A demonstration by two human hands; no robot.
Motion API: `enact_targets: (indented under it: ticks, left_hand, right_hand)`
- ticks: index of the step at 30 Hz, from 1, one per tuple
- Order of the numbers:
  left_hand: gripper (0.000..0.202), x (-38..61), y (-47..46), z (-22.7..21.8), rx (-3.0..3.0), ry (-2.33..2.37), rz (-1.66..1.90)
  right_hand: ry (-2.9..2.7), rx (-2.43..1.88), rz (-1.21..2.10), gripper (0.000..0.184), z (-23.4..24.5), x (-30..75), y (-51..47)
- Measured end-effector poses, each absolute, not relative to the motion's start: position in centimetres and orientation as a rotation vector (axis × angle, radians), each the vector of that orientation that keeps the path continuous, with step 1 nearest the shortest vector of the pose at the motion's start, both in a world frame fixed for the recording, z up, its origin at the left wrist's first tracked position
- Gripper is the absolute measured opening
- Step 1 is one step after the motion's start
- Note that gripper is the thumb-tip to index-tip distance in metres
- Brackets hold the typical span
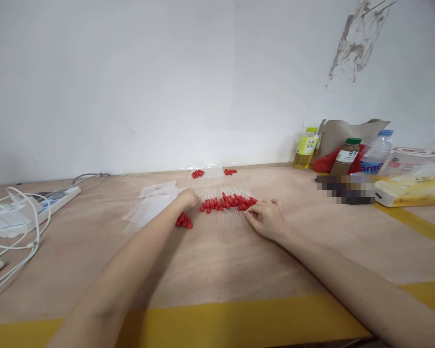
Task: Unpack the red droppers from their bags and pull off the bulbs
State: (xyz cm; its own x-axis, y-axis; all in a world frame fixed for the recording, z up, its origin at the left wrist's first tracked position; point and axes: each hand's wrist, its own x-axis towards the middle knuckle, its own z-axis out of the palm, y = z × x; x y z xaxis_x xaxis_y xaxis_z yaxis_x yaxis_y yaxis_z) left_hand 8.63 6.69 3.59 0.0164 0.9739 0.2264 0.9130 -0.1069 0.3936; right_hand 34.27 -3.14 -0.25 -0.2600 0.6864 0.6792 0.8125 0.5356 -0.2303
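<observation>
Between my hands lies a row of thin clear droppers with red bulbs (226,200). Their slender stems point both toward the wall and toward me. At the left end of this row, my left hand (189,198) is curled, its fingertips mostly hidden behind the hand. A small pile of loose red bulbs (183,221) sits just below its wrist. My right hand (267,218) rests at the row's right end, fingers bent and thumb and forefinger close together by the outermost bulbs. Whatever may be between those fingertips is too small to make out.
Clear plastic bags (152,200) lie left of the row. Two small red clusters rest on clear plastic (212,171) near the wall. A power strip (58,205) with white cables is at left. Bottles (306,149) and a yellow tissue pack (411,192) stand at right.
</observation>
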Motion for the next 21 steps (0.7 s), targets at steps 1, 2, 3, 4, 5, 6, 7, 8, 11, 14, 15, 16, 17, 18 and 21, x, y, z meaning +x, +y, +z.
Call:
enact_targets:
  ticks: [1, 2, 3, 4, 5, 6, 7, 8, 11, 14, 15, 16, 17, 18, 21]
  left_hand:
    - [0.026, 8.5, 6.1, 3.9, 2.131, 2.034, 0.686]
    - [0.026, 8.3, 5.3, 4.1, 2.14, 2.056, 0.711]
    - [0.027, 8.2, 4.4, 4.4, 2.168, 2.06, 0.747]
    - [0.028, 8.1, 3.3, 4.5, 2.207, 2.044, 0.793]
    - [0.03, 8.0, 2.2, 4.6, 2.257, 2.01, 0.842]
    - [0.031, 8.0, 0.9, 4.5, 2.313, 1.96, 0.887]
    - [0.031, 8.0, -0.4, 4.2, 2.36, 1.912, 0.922]
    - [0.029, 8.1, -1.6, 3.8, 2.417, 1.845, 0.96]
    - [0.019, 8.5, -4.6, 1.9, 2.642, 1.483, 1.069]
    - [0.016, 9.0, -5.8, -0.1, 2.712, 1.294, 1.171]
    - [0.016, 9.2, -5.9, -0.6, 2.722, 1.252, 1.185]
    - [0.016, 9.3, -5.9, -1.0, 2.728, 1.217, 1.187]
    - [0.016, 9.4, -5.8, -1.2, 2.734, 1.187, 1.176]
    - [0.016, 9.4, -5.7, -1.4, 2.741, 1.163, 1.165]
    - [0.018, 9.3, -5.6, -1.4, 2.788, 1.156, 1.128]
  right_hand:
    - [-2.014, -1.21, -0.216, 0.022, -0.3, 34.3, -3.1]
    - [-2.009, -1.208, -0.221, 0.021, -0.3, 34.3, -3.2]
    - [-2.0, -1.203, -0.225, 0.021, -0.4, 34.2, -3.2]
    - [-1.987, -1.196, -0.23, 0.02, -0.4, 34.2, -3.2]
    - [-1.967, -1.184, -0.237, 0.018, -0.4, 34.2, -3.2]
    - [-1.944, -1.166, -0.246, 0.018, -0.4, 34.2, -3.3]
    - [-1.925, -1.14, -0.258, 0.021, -0.3, 34.1, -3.3]
    - [-1.913, -1.109, -0.27, 0.028, -0.3, 34.1, -3.4]
    - [-1.972, -0.992, -0.31, 0.052, -0.1, 33.9, -3.8]
    - [-2.139, -0.87, -0.34, 0.038, -0.1, 33.4, -4.2]
    - [-2.183, -0.836, -0.345, 0.029, -0.2, 33.2, -4.3]
    - [-2.211, -0.811, -0.347, 0.022, -0.3, 32.9, -4.4]
    - [-2.225, -0.794, -0.345, 0.019, -0.4, 32.6, -4.6]
    - [-2.23, -0.781, -0.344, 0.018, -0.5, 32.4, -4.6]
    - [-2.239, -0.754, -0.34, 0.019, -0.6, 31.6, -5.0]
